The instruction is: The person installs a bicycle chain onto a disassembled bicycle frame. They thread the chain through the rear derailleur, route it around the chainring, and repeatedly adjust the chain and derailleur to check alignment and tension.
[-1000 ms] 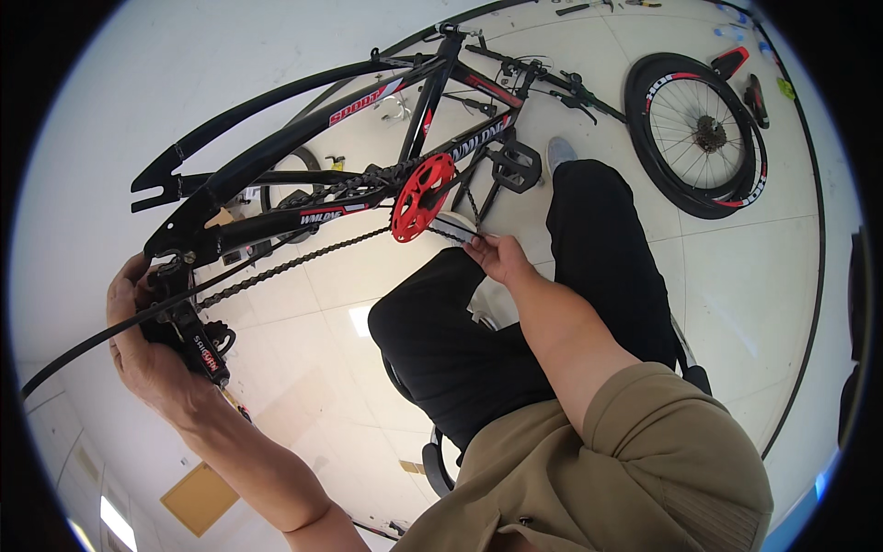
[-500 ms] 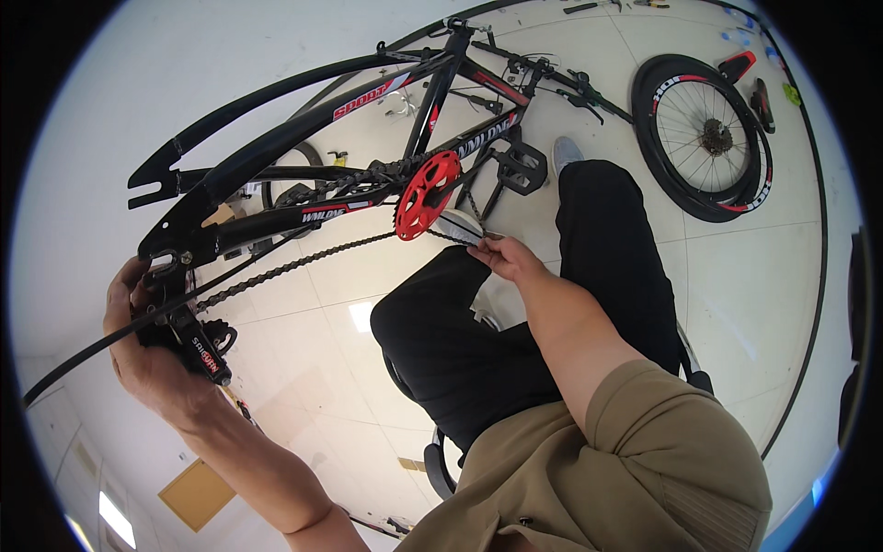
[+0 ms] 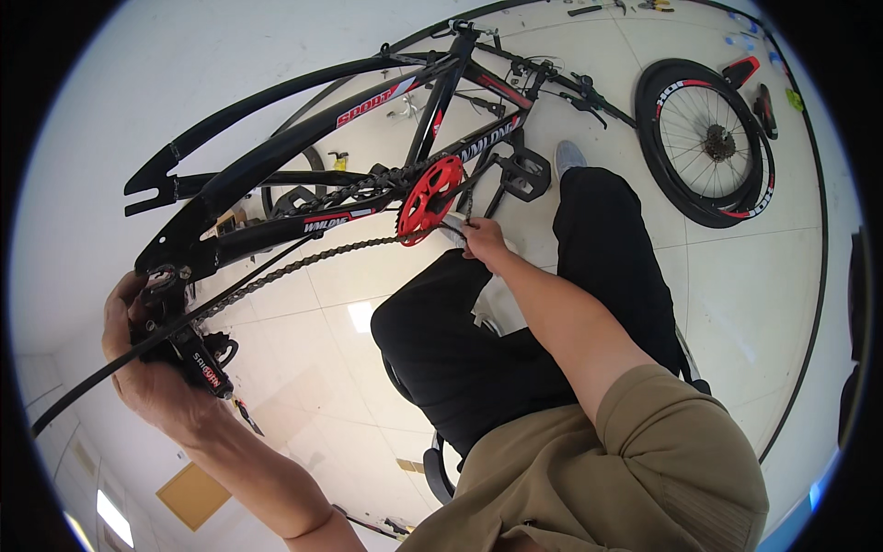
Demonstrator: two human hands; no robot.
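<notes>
1. Floor (image 3: 740, 294): pale, glossy tiles, thin joint lines; light patch (image 3: 361, 317) reflected near the middle. Dark strip (image 3: 808, 368) bounds the right side, bent by the lens.
2. Room: white wall (image 3: 166, 83) upper left; tan panel (image 3: 193, 495) and bright light strip (image 3: 113, 517) lower left.
3. Black bicycle frame (image 3: 276, 147) spans upper left; red chainring (image 3: 430, 201) near centre.
4. Left hand (image 3: 152, 377): fingers curled round rear derailleur (image 3: 198, 354), at frame's rear end.
5. Right hand (image 3: 483, 247): fingers pinching chain (image 3: 349, 247) just beside chainring; lower run stretches back to derailleur.
6. Wheel (image 3: 647, 138) with cassette (image 3: 718, 143) lies on tiles, right; hammer (image 3: 585, 11) and pliers (image 3: 658, 5) at top.
</notes>
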